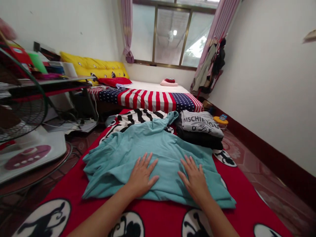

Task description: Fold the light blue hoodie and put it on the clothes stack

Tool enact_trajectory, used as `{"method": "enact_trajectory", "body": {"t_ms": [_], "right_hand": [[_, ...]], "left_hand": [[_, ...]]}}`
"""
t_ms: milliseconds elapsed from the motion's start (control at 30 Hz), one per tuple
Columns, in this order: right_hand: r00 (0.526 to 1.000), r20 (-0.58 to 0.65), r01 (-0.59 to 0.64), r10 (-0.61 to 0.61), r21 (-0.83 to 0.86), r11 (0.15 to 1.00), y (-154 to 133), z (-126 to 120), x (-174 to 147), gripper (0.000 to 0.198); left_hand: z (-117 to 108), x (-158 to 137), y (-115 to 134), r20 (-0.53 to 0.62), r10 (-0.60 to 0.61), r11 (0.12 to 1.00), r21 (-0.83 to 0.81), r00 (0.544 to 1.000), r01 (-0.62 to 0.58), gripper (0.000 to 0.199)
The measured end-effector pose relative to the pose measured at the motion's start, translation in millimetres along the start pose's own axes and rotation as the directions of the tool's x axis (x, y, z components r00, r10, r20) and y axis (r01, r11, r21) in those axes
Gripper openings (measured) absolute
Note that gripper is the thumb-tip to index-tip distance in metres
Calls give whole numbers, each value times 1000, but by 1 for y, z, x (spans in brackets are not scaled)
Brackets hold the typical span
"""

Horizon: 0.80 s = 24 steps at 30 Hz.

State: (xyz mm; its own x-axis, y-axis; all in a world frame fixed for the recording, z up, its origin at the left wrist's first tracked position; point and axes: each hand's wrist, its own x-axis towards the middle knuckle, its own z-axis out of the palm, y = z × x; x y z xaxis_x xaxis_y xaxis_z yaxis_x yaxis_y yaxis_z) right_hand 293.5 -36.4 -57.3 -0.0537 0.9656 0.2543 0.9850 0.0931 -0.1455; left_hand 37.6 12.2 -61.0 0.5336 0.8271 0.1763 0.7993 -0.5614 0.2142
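Note:
A teal long garment, seemingly a shirt (158,144), lies spread on a red cover with white-and-black round prints (163,220). My left hand (143,176) rests flat on its lower middle, fingers spread. To the right, my right hand (194,177) also lies on the cloth with its fingers apart. Some creases run across the fabric, and its left side is bunched. Behind it lies a black-and-white striped cloth (138,116), partly covered by the teal one. A folded grey printed shirt (199,122) sits on dark folded clothes (199,139) at the back right.
A bed with a stars-and-stripes cover (148,99) stands beyond, below the window. On the left are a fan (22,112) and a cluttered desk (59,80). Clothes hang on a rack (209,65) at the right wall, near a yellow round stool (220,121).

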Motion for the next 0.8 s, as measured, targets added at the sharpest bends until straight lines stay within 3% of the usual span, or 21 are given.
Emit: {"method": "enact_trajectory", "body": {"t_ms": [100, 200, 367, 433, 567, 700, 800], "right_hand": [[996, -23, 84, -83, 47, 995, 0, 10, -3, 53], [985, 33, 162, -167, 118, 980, 9, 5, -17, 52], [897, 153, 393, -414, 147, 908, 47, -25, -63, 64], [888, 135, 430, -440, 97, 898, 68, -30, -77, 67], [922, 6, 387, -387, 2, 922, 102, -17, -81, 72], [942, -73, 330, -327, 25, 944, 105, -12, -69, 64], [944, -117, 320, -307, 110, 941, 96, -27, -66, 58]], "left_hand": [[-16, -14, -18, 90, 145, 989, -51, 985, -140, 71], [-44, -42, -47, 198, 252, 967, -91, 947, -239, 88], [-85, -91, -98, 226, 171, 983, 29, 959, -182, 85], [-87, -101, -112, 184, 144, 983, 90, 972, -162, 89], [-69, -100, -125, 78, 137, 979, 142, 988, -147, 84], [-57, -90, -123, -42, 101, 987, 127, 994, -95, 69], [-69, -91, -119, -2, 59, 994, 98, 998, -58, 66]]}}
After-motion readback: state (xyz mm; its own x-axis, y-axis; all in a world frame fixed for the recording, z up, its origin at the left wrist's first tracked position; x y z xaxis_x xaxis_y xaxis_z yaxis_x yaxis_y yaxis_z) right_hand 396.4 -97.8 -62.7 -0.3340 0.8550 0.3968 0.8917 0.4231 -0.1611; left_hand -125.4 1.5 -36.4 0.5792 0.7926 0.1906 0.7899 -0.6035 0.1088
